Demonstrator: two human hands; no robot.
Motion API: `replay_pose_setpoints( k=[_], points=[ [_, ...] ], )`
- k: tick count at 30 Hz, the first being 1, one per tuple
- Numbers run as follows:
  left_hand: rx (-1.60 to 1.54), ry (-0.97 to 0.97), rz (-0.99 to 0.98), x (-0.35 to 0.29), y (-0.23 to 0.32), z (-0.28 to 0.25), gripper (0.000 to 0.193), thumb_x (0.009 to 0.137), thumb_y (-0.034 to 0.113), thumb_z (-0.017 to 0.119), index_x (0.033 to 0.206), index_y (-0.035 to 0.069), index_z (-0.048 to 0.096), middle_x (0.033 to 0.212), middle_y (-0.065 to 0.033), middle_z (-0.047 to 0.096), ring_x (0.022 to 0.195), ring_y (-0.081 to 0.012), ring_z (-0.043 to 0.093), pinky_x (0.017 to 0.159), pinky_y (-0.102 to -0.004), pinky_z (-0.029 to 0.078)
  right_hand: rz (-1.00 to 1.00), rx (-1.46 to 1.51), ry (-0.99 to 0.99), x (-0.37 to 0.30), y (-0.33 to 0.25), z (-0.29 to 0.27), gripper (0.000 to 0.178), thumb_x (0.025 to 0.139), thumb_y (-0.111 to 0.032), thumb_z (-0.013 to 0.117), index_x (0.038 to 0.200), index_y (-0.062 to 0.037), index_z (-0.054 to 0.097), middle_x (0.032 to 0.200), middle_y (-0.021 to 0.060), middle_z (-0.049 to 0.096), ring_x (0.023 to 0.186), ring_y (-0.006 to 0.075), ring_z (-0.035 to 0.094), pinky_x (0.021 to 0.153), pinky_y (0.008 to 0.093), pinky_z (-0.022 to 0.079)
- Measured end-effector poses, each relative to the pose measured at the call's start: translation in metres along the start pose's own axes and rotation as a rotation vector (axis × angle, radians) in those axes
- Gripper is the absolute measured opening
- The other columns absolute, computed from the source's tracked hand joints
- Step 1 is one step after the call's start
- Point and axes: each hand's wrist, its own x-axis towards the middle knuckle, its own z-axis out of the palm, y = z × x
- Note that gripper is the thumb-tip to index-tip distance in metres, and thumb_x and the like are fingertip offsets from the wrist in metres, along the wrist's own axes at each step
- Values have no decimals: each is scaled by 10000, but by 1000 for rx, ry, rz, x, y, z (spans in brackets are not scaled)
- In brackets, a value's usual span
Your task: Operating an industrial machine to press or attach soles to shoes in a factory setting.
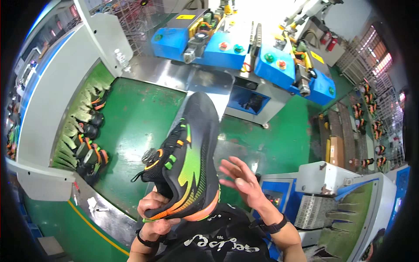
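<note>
A black sneaker (192,148) with a bright green side patch and orange accents is held up before me, its toe pointing away. My left hand (156,210) grips it by the heel and collar, the fingers wrapped round the edge of the opening. On the tongue side a clear, knobby piece (149,156) stands out beside the laces; its kind is unclear. My right hand (242,181) is raised to the right of the heel, apart from the shoe, with fingers spread and nothing in them.
Several shoes (91,157) sit at the green-bristled opening of a white machine (56,96) on the left. Ahead stands a blue machine (224,50) with red and green buttons. A clear bottle (121,59) is at its left. Shoe racks (371,118) line the right, above another bristled machine (349,218).
</note>
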Motion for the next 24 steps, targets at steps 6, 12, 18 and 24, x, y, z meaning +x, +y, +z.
replay_pose_setpoints(
  k=[6, 12, 18, 24],
  points=[
    [259, -388, 232, 20, 14, 27, 517, 568, 167, 924, 895, 70, 535, 759, -97, 634, 634, -197, 628, 586, -294, 468, 21, 308, -55, -11, -35, 57, 659, 997, -260, 479, 1522, -13, 168, 1465, 109, 382, 1315, 168, 399, 1080, 319, 342],
    [369, -854, -95, 65, 64, 65, 430, 667, 225, 864, 961, -10, 655, 848, -103, 687, 786, -238, 688, 715, -314, 522, -103, -113, 86, -39, -38, 47, 721, 1014, -300, 437, 1500, 82, 66, 1480, 141, 378, 1351, 224, 360, 1123, 343, 250],
    [253, -811, -229, 47, 65, 71, 211, 755, 67, 771, 913, -43, 686, 868, -129, 697, 765, -223, 682, 696, -292, 500, -242, -86, 200, -64, -31, 52, 684, 1006, -237, 426, 1506, 62, 69, 1498, 169, 345, 1379, 213, 313, 1136, 334, 199],
    [96, -952, -556, 47, 64, 65, 245, 728, -1, 786, 957, -18, 699, 925, -91, 719, 893, -142, 681, 788, -239, 502, -439, -237, 394, -51, -55, 57, 587, 955, -93, 521, 1449, 87, 259, 1231, 151, 573, 1028, 153, 560, 942, 286, 418]
  ],
)
